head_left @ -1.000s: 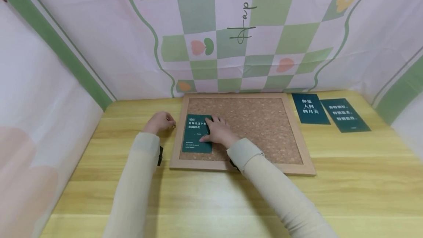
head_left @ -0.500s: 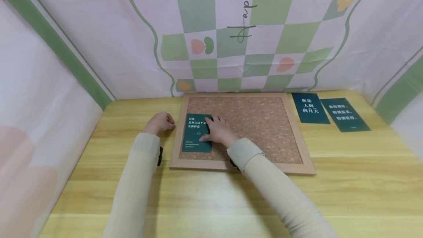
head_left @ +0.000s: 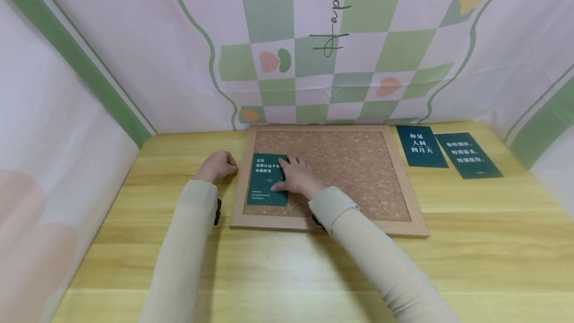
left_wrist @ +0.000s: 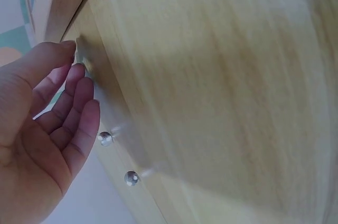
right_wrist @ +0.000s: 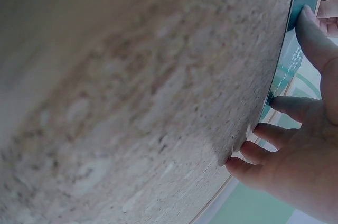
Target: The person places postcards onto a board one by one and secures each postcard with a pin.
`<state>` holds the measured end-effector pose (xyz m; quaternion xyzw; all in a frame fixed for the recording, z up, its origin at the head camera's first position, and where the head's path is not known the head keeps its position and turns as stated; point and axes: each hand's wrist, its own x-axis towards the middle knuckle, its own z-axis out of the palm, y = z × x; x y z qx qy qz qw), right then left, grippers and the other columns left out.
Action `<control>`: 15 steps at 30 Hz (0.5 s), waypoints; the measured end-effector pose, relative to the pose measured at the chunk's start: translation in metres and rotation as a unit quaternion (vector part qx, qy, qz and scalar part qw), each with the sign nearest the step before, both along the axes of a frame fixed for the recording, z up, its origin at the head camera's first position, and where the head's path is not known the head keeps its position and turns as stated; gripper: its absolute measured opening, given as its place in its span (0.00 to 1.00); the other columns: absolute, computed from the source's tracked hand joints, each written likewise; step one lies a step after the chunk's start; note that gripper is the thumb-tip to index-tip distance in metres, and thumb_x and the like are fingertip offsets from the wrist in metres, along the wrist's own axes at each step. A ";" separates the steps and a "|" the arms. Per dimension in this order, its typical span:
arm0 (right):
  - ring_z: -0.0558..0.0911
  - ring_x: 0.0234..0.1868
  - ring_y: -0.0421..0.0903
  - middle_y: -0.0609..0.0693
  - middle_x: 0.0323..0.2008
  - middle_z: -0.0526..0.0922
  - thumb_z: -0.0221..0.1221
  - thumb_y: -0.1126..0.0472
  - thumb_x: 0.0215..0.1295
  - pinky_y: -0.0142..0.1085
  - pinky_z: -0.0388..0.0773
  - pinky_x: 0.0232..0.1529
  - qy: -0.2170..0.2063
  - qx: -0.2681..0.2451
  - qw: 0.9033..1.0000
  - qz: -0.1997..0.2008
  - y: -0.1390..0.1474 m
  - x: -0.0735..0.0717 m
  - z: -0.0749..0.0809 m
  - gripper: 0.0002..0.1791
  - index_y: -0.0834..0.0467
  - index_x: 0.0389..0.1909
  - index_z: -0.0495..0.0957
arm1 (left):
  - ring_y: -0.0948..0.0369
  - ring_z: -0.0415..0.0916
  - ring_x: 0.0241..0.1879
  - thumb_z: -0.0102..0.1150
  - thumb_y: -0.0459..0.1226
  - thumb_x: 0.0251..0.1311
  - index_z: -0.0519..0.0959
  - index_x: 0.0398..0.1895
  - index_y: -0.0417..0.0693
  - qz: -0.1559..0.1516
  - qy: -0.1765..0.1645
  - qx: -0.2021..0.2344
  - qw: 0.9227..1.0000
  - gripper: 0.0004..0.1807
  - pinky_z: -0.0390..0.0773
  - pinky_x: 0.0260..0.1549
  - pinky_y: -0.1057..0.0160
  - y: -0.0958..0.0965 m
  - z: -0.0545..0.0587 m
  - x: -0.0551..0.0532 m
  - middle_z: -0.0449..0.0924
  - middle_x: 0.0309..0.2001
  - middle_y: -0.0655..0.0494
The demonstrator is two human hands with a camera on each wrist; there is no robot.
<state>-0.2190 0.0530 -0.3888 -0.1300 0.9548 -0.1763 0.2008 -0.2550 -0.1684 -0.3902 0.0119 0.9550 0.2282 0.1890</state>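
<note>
My left hand is beside the left edge of a wood-framed cork board, thumb and forefinger brought together. A push pin is largely hidden between those fingertips in the left wrist view. Two round-headed silver push pins sit on the table just past the fingers. With fingers spread, my right hand rests on the right side of a dark green card with white writing, which lies on the cork's left part. Its thumb and forefinger touch the card; the other fingertips reach the cork in the right wrist view.
Two more dark green cards, one near the frame's right edge and another beside it, lie on the wooden table. A checkered fabric curtain hangs behind the board, with white cloth at both sides.
A second ago a small gold-coloured spot showed at my left fingertips in the head view; it is hidden now. Both hands and the card stay in place.
</note>
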 end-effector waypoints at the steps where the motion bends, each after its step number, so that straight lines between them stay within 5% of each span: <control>1: 0.47 0.76 0.62 0.61 0.76 0.46 0.62 0.43 0.60 0.55 0.46 0.75 0.000 0.001 1.000 0.000 0.000 0.000 0.000 0.48 0.57 0.74 0.51 | 0.55 0.73 0.42 0.53 0.36 0.65 0.77 0.45 0.37 0.001 0.003 0.003 1.000 0.11 0.75 0.43 0.60 0.000 0.000 0.000 0.79 0.47 0.43; 15: 0.47 0.76 0.62 0.60 0.76 0.45 0.62 0.43 0.60 0.55 0.46 0.75 0.001 -0.008 1.000 -0.004 0.000 0.001 0.000 0.47 0.57 0.74 0.51 | 0.52 0.75 0.45 0.49 0.35 0.67 0.77 0.48 0.37 0.012 0.025 0.028 0.999 0.12 0.78 0.48 0.57 0.004 0.001 -0.001 0.79 0.49 0.41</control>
